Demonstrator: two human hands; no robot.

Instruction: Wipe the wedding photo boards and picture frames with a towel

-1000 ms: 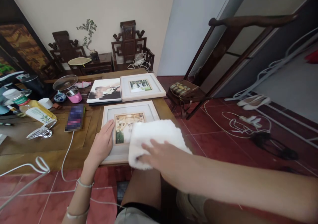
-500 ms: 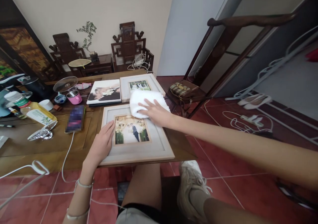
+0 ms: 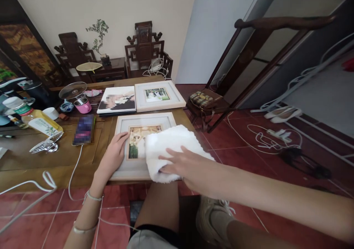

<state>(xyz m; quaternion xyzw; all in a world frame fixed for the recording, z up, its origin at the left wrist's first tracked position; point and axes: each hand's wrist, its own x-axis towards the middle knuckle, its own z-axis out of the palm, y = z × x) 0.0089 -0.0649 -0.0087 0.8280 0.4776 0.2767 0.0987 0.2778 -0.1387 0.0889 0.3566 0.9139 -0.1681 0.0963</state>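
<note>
A pale wooden picture frame with a wedding photo lies flat near the table's front edge. My left hand rests on its left border, fingers stretched out and lying flat; the thumb is hard to see. A white fluffy cloth covers the frame's right part and some of the photo. My right hand is closed on this cloth, partly tucked into a fold at its near side, and presses it against the frame. The cloth hides the frame's lower right corner.
Behind are a second picture frame and a photo panel. On the left stand a phone on a cable, a hair claw clip, a yellow-liquid bottle and a pink mug. A chair with a plaid bag is at right.
My right hand has drawn the cloth from the frame's far edge toward me and slightly right, over the photo's right part. The left hand has stayed on the left border.
</note>
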